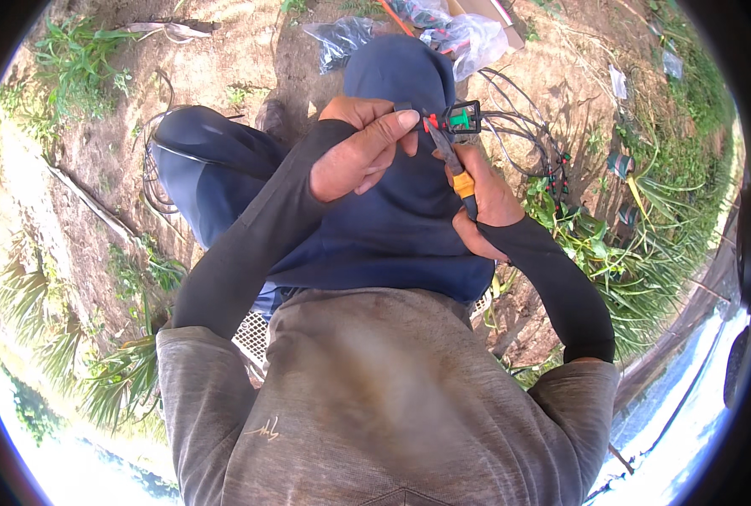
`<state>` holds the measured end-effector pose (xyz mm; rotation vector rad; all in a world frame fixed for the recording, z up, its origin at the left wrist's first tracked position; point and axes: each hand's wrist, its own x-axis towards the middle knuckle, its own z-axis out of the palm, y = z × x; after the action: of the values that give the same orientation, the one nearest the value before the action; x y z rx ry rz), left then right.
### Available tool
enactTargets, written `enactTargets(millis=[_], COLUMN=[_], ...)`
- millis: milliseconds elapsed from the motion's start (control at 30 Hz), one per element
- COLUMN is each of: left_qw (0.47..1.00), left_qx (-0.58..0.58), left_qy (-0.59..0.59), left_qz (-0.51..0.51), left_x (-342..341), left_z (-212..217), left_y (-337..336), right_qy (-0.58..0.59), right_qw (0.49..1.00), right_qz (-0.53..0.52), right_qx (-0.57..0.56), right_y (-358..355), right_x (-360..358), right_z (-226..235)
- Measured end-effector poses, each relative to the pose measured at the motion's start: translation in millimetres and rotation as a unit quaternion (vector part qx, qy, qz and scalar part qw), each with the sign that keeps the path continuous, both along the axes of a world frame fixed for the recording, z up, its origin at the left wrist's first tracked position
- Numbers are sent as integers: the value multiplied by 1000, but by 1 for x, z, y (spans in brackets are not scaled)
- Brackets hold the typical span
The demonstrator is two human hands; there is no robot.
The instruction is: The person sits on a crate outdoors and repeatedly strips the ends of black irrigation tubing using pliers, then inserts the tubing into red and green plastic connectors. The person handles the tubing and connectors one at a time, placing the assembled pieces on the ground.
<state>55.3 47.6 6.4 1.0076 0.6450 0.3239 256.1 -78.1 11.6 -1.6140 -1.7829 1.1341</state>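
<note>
While my left hand (360, 148) pinches the light, stiff dripper (462, 120) by its stem, my right hand (481, 207) grips the knife (448, 156) beside it.

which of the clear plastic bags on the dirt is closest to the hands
The left clear bag, holding dark parts, lies nearer the left hand than the right clear bag, which sits by the cardboard box.

Two hands work here, the left hand (360, 148) and the right hand (482, 205). One knife (451, 164) and one green-and-black fitting (462, 120) show. Two clear plastic bags (341, 38) (468, 38) lie on the soil.
</note>
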Motion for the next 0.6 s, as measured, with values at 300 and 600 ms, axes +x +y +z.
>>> enactTargets(millis=[300,600], left_qw=[970,960], left_qx=[203,239], left_qy=[62,70], left_qz=[115,128], left_x=[15,18], left_z=[-12,-19], left_y=[-19,-24], right_qy=[29,50], right_qw=[997,996], right_qz=[-26,-11], right_qx=[-73,-72], right_y=[9,6], right_x=[3,8], right_z=[3,5])
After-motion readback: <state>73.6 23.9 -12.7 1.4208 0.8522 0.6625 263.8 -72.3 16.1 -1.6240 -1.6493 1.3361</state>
